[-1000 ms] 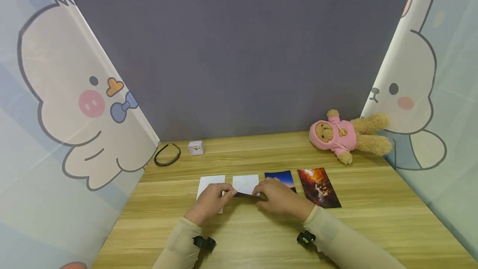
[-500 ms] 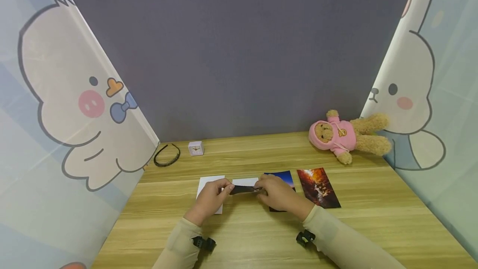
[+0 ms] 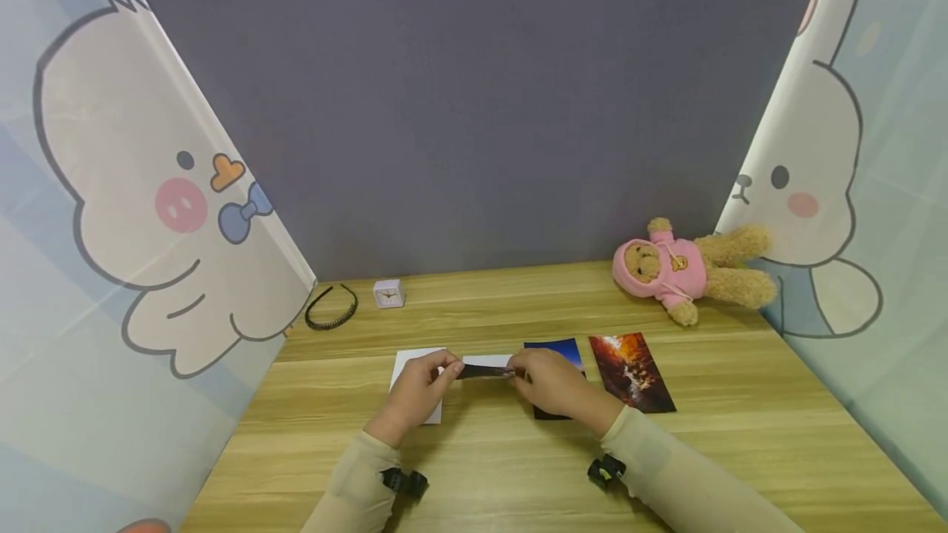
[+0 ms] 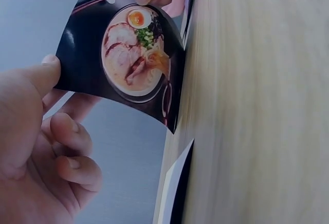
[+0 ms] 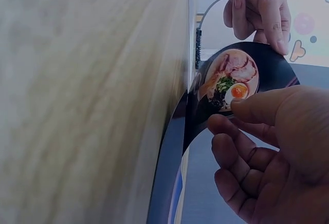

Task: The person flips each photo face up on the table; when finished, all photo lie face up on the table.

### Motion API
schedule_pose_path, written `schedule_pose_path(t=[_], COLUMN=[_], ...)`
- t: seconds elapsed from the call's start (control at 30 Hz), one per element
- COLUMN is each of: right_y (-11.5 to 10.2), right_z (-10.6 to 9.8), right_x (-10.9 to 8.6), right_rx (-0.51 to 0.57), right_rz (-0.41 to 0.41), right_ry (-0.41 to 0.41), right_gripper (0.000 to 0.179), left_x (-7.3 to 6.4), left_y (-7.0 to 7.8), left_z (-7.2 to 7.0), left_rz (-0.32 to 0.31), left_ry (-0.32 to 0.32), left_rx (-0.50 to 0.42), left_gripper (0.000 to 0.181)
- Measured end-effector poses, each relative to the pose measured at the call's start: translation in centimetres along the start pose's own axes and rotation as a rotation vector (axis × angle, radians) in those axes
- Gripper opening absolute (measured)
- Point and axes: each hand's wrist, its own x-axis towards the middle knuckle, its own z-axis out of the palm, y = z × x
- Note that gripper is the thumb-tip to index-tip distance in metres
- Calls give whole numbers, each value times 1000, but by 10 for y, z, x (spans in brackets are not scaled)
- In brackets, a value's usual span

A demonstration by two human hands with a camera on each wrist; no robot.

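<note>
A glossy photo of a ramen bowl (image 4: pixel 128 54) is bent between my two hands, its dark face turned toward the wrist cameras. My left hand (image 3: pixel 417 391) pinches one side edge between thumb and fingers. Opposite it, my right hand (image 3: pixel 551 385) pinches the other side. From the head view only a narrow dark band of the photo shows, with a white strip behind it; I cannot tell whether that is its back. A white card (image 3: pixel 403 359) lies partly under my left hand. A blue dusk photo (image 3: pixel 564 349) lies partly hidden by my right hand.
Right of the blue photo lies a red autumn photo (image 3: pixel 632 370). A plush bear (image 3: pixel 681 268) in a pink hoodie rests at the back right of the wooden table (image 3: pixel 504 467). At the back left are a black headband (image 3: pixel 332 322) and a small clock (image 3: pixel 388 294).
The near edge of the ramen photo has been raised further, so more of its dark face shows. Both hands have moved slightly up and away. The other things have stayed put.
</note>
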Motion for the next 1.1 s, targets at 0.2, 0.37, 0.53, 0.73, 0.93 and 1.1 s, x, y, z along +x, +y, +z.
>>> schedule_pose_path(t=[0.2, 0.37, 0.53, 0.73, 0.93, 1.1], right_y=[0, -1, -2, -4, -3, -3], right_z=[-1, -3, -4, -5, -4, -5], right_x=[1, 1, 2, 2, 3, 5], right_rx=[14, 46, 65, 70, 71, 76], right_rz=[11, 17, 24, 40, 41, 12], right_ry=[4, 15, 47, 127, 225, 303], right_gripper=[7, 9, 12, 10, 10, 7], left_x=[0, 0, 0, 0, 1, 0], left_y=[0, -1, -2, -2, -3, -3], left_z=[0, -1, -1, 0, 1, 1], left_rz=[-4, 17, 38, 21, 28, 47], left_ry=[19, 25, 34, 39, 74, 113], left_rx=[-34, -17, 5, 4, 32, 47], left_gripper=[14, 9, 13, 16, 12, 6])
